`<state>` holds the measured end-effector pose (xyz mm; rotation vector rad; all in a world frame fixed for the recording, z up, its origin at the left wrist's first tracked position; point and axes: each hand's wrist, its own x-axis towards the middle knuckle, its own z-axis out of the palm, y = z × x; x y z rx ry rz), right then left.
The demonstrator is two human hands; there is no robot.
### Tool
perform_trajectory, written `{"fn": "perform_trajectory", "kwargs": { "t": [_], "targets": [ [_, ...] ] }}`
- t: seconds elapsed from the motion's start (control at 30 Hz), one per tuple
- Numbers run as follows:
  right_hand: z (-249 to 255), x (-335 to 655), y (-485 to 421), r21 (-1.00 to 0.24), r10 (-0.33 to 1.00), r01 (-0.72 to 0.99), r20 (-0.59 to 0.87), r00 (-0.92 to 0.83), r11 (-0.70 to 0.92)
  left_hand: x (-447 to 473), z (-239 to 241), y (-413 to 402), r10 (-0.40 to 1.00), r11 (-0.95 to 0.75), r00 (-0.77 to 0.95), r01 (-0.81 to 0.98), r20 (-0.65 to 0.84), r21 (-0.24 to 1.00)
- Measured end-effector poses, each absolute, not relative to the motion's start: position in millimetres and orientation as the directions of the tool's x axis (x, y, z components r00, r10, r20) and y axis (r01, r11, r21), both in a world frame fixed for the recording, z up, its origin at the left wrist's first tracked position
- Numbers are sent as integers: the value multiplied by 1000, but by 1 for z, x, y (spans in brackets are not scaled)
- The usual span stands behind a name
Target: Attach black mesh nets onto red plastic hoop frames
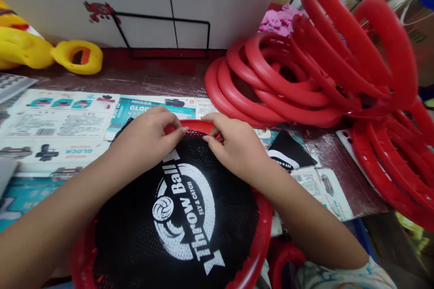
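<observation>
In front of me lies a red plastic ring point(262, 235) with a black mesh net point(233, 207) stretched over it, printed in white with "Throw Ball". At the net's far edge, my left hand point(154, 133) pinches the mesh between thumb and fingertips. My right hand point(233, 142) grips the same edge just to the right, its thumb and index finger bent close to the red rim. A narrow gap separates the two hands. Part of the rim is hidden under the hands and net.
Red rings point(271, 81) lie piled at the right. A black printed cloth piece point(293, 151) is beside my right forearm. Yellow plastic parts point(79, 56) sit at the far left. Behind stands a white and red box point(145, 4) with a black wire frame point(162, 17). Printed cardboard point(61, 117) covers the table.
</observation>
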<state>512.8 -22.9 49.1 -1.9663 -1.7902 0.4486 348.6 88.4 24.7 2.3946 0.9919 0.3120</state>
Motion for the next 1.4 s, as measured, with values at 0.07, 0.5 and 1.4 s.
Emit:
{"fn": "perform_trajectory", "kwargs": {
  "t": [0.07, 0.5, 1.4],
  "targets": [
    [51, 511, -25, -447, 996, 891, -3, 90, -81, 346, 24, 89, 697, -603, 716, 602, -20, 523],
    [58, 512, -32, -443, 987, 884, -124, 103, -148, 365, 27, 93, 367, -771, 929, 279, 41, 573],
    [28, 531, -16, -689, 971, 699, -32, 236, -193, 368, 3, 94, 524, -703, 834, 310, 172, 640]
  ]
}}
